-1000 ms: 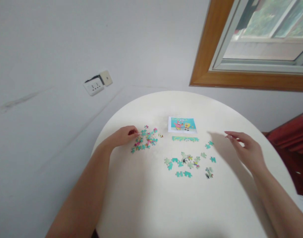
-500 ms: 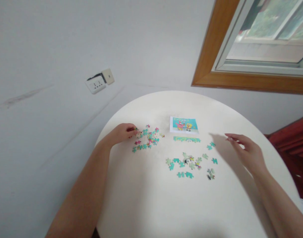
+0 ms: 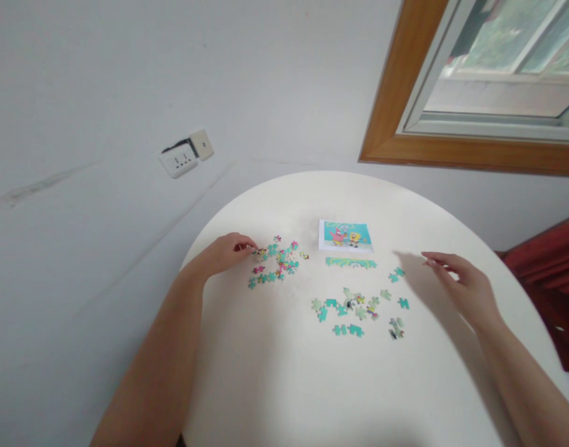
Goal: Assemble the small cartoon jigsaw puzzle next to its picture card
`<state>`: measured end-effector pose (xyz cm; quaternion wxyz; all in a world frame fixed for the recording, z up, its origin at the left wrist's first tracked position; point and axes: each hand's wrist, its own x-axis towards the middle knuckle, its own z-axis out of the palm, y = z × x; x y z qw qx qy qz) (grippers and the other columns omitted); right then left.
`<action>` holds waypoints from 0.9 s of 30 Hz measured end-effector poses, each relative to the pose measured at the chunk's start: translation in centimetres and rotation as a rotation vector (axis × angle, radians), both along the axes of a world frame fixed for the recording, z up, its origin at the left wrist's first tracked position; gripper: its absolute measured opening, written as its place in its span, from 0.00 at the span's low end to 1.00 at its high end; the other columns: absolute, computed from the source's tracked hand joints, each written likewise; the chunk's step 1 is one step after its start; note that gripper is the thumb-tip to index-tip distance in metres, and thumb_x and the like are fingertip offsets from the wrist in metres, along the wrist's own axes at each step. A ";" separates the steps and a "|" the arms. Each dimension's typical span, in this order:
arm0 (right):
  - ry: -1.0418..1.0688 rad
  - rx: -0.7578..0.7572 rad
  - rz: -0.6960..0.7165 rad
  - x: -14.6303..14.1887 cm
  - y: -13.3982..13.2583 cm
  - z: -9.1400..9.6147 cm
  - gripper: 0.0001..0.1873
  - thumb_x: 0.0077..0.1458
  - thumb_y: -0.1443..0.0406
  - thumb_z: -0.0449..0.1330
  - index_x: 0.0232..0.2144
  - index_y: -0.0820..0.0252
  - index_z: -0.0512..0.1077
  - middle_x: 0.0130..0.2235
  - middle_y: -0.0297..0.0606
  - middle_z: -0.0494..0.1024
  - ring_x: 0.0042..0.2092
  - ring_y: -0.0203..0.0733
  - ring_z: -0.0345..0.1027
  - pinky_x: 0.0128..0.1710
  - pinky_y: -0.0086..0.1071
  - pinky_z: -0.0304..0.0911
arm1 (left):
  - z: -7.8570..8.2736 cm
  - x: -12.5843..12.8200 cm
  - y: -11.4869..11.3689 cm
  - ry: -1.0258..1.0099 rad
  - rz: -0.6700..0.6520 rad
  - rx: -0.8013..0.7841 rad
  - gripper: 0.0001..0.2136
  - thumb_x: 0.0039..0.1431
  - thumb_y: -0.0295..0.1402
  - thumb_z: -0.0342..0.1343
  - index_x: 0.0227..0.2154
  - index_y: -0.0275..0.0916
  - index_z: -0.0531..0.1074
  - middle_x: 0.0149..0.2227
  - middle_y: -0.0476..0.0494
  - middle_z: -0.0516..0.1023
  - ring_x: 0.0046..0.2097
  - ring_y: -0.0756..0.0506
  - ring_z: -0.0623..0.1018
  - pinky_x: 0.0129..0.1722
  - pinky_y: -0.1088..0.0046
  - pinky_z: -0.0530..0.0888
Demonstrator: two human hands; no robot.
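Apparently picking through the leftmost jigsaw pieces (image 3: 282, 266) on the white table (image 3: 284, 385) | left hand (image 3: 229, 251) half-curled at their edge, hold unclear | right hand (image 3: 468, 287) near-pinched, contents unclear | next calls for singling one out

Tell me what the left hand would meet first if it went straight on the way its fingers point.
The left hand would probably meet the scattered puzzle pieces right beside it; whether it already touches them is unclear.

Near side of the white table (image 3: 284, 385) offers unobstructed passage; a narrow bare lane separates the left puzzle pile (image 3: 283, 267) from the right-hand scattered pieces (image 3: 360, 313); beyond the latter, picture card (image 3: 347, 236) and assembled strip (image 3: 350, 263) obstruct
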<state>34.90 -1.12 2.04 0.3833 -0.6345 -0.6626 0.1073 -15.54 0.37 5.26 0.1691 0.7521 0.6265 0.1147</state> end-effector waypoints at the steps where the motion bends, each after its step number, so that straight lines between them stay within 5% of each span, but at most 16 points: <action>1: 0.000 0.007 0.002 0.0 0.0 0.0 0.18 0.56 0.53 0.56 0.42 0.53 0.77 0.43 0.40 0.79 0.36 0.44 0.71 0.26 0.32 0.62 | 0.0 0.0 -0.1 -0.008 -0.006 0.015 0.17 0.54 0.44 0.49 0.38 0.39 0.76 0.33 0.45 0.76 0.35 0.44 0.74 0.35 0.72 0.67; 7: 0.012 -0.002 0.011 0.1 0.1 0.0 0.18 0.56 0.53 0.56 0.42 0.54 0.77 0.42 0.41 0.80 0.37 0.43 0.71 0.27 0.31 0.62 | 0.2 0.6 -0.3 -0.049 -0.003 0.101 0.15 0.54 0.41 0.52 0.40 0.36 0.71 0.27 0.49 0.66 0.29 0.47 0.68 0.31 0.73 0.64; 17: 0.040 0.028 0.026 0.2 0.2 -0.1 0.18 0.55 0.53 0.56 0.41 0.55 0.77 0.42 0.41 0.80 0.39 0.45 0.72 0.33 0.34 0.66 | -0.7 5.7 -0.5 0.033 -0.273 0.143 0.10 0.59 0.37 0.52 0.40 0.43 0.75 0.36 0.46 0.65 0.39 0.46 0.70 0.42 0.70 0.66; 27: 0.022 0.030 0.026 -0.2 -0.1 0.3 0.17 0.56 0.53 0.56 0.41 0.54 0.77 0.40 0.40 0.80 0.37 0.44 0.71 0.31 0.33 0.63 | 0.0 3.8 -0.6 -0.083 -0.162 0.096 0.10 0.56 0.28 0.50 0.37 0.38 0.75 0.35 0.46 0.65 0.32 0.49 0.69 0.34 0.73 0.68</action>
